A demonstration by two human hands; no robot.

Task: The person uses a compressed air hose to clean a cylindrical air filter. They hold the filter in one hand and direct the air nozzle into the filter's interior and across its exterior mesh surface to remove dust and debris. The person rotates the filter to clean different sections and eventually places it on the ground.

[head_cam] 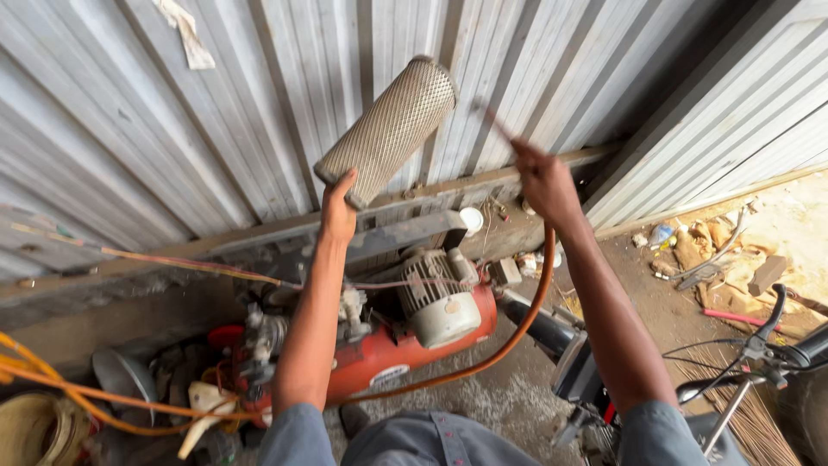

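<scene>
Up above the red air compressor (388, 358), the left hand (338, 211) grips the bottom of a mesh filter tube (388, 129). The right hand (545, 185) is closed on the orange hose nozzle (496, 125), just beside it.

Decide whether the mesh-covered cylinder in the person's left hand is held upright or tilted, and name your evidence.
Tilted. The left hand grips the mesh cylinder at its lower end, and its upper end leans to the right against the corrugated metal wall.

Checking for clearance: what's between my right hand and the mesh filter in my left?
Nothing solid: in the head view only corrugated wall shows behind the gap between filter and right hand.
</scene>
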